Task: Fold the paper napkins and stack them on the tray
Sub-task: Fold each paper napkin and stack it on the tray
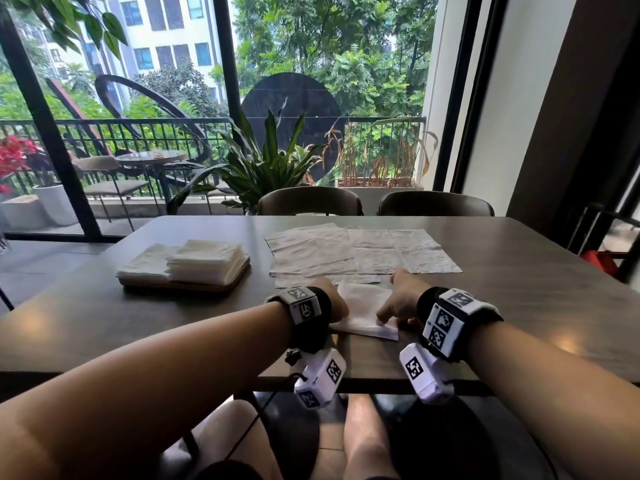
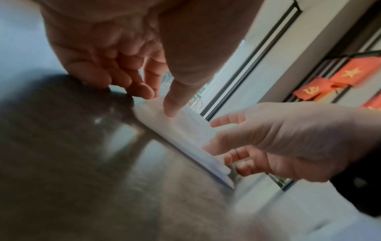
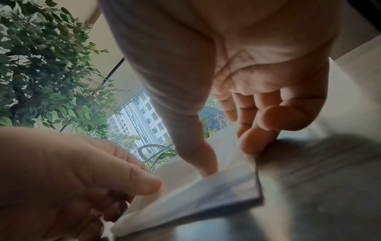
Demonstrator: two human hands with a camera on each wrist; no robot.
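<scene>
No writing is readable anywhere; the wrist bands carry only black-and-white square codes. Two stacks of folded napkins [image 1: 194, 263] sit on one tray [image 1: 221, 285] at 10 o'clock on the table [image 1: 519, 289]. Unfolded napkins [image 1: 360, 251] lie spread at 12 o'clock, their number unclear. Both hands work one folded napkin [image 1: 363, 311] near the table's front edge: left hand [image 1: 334, 299] pressing its left side, grip loose, fingers curved; right hand [image 1: 398, 303] pinching its right edge.
</scene>
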